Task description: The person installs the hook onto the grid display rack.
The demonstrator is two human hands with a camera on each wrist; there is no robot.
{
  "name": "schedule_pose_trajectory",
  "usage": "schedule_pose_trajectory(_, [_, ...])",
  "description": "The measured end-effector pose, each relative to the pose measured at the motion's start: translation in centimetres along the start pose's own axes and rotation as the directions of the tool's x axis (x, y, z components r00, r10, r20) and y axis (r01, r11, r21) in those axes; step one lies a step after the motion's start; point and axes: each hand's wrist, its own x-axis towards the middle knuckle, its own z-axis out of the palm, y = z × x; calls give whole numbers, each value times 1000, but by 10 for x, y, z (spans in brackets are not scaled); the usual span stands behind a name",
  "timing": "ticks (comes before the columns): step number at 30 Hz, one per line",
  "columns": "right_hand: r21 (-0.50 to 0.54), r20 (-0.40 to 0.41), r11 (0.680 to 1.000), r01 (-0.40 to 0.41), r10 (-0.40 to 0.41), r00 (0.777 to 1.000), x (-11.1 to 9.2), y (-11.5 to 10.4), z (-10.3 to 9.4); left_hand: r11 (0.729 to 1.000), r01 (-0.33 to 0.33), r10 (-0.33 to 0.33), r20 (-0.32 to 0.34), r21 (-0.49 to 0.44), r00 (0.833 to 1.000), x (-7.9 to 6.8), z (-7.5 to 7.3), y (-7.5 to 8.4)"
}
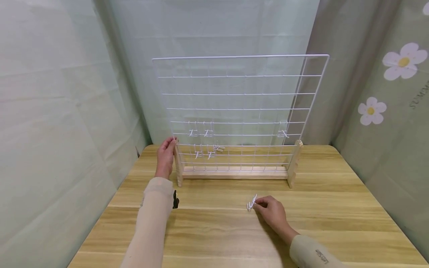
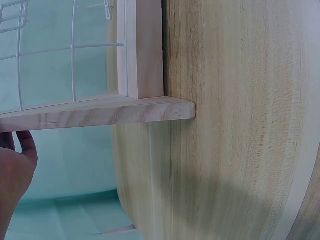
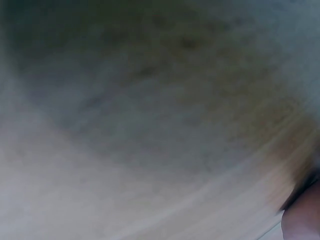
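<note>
A white wire grid rack (image 1: 244, 94) stands upright in a light wooden stand (image 1: 234, 174) on the table. At the top of the stand's left side post (image 2: 115, 113), my left hand (image 1: 165, 158) holds on, its fingertips partly hidden. Between thumb and fingers my right hand (image 1: 273, 214) pinches a white wire hook (image 1: 252, 203), just in front of the rack and low over the table. Several similar hooks hang on the grid, among them an upper-left hook (image 1: 192, 133), a lower-left hook (image 1: 210, 154) and a right hook (image 1: 283, 133). The right wrist view is blurred.
The wood-grain table (image 1: 214, 223) spreads under everything. Behind the rack hangs a pale green curtain (image 1: 214, 26), with more cloth at both sides; the right-hand cloth (image 1: 395, 149) carries white flowers. Another white wire piece (image 1: 219, 149) shows through the lower grid.
</note>
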Motion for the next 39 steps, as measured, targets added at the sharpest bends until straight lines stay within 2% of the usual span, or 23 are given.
schedule_pose_trajectory(10, [-59, -24, 997, 51, -52, 998, 2, 0, 1, 1000, 5, -5, 2, -15, 1000, -1, 0, 0])
schedule_pose_trajectory(15, [-59, -14, 998, 26, -27, 1000, 2, -2, 0, 1000, 6, -6, 2, -6, 1000, -1, 1, 1])
schedule_pose_trajectory(22, [-29, -3, 999, -24, 24, 1000, 4, -6, -1, 999, 51, -51, 27, -1, 998, -13, 3, 20])
schedule_pose_trajectory(30, [9, -14, 998, -57, 57, 998, 9, -9, -3, 999, 44, -45, 32, 20, 998, -18, 4, 26])
schedule_pose_trajectory(39, [37, -113, 996, -80, 84, 990, 20, -19, -11, 999, 31, -31, 27, 12, 999, -17, 5, 26])
